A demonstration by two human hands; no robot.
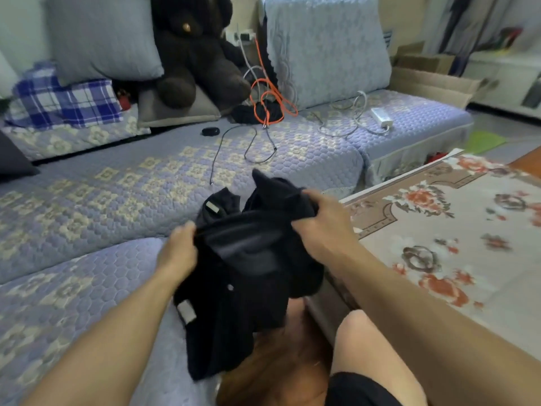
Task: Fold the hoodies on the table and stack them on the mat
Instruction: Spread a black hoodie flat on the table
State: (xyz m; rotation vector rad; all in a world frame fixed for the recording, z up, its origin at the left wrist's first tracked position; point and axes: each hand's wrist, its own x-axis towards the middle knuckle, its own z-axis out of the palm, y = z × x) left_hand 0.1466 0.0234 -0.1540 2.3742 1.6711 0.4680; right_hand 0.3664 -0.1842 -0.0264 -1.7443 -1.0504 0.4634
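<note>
A black hoodie (248, 265) hangs bunched in the air between my hands, above the gap between the sofa and the table. My left hand (178, 249) grips its upper left edge, fingers curled into the cloth. My right hand (322, 227) grips the upper right part, thumb over the fabric. The hoodie's lower part droops toward my lap, with a pale label showing near its left hem. The floral mat (456, 230) covers the table at the right, with nothing lying on its visible part.
A quilted blue sofa (117, 183) fills the left and back, with cushions, a dark teddy bear (199, 54), orange and grey cables (266, 104) and a white power strip (382, 117). Cardboard boxes (433, 80) stand at the back right. My bare knee (360, 332) is at the bottom.
</note>
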